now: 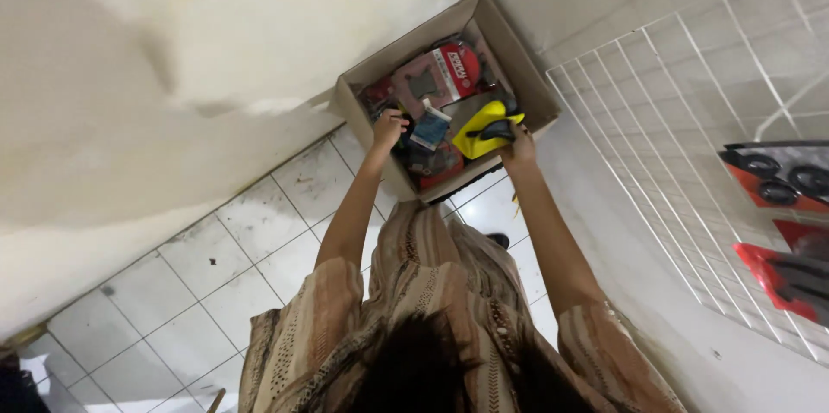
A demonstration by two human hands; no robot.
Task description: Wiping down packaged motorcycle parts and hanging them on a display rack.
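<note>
An open cardboard box (pixel 518 55) stands on the tiled floor in a corner, filled with several packaged items. My left hand (pixel 389 126) reaches into the box's near left side, fingers closed among dark packets beside a blue-and-white packet (pixel 430 128). My right hand (pixel 519 147) grips a yellow card package (pixel 484 124) with a black part on it, at the box's near right edge. A red and pink blister pack (pixel 445 72) lies deeper in the box.
A white wire grid panel (pixel 691 119) leans on the right wall, with red and black packaged parts (pixel 781 180) hanging on it. A stained white wall (pixel 173 76) runs on the left. White floor tiles (pixel 216 283) lie below.
</note>
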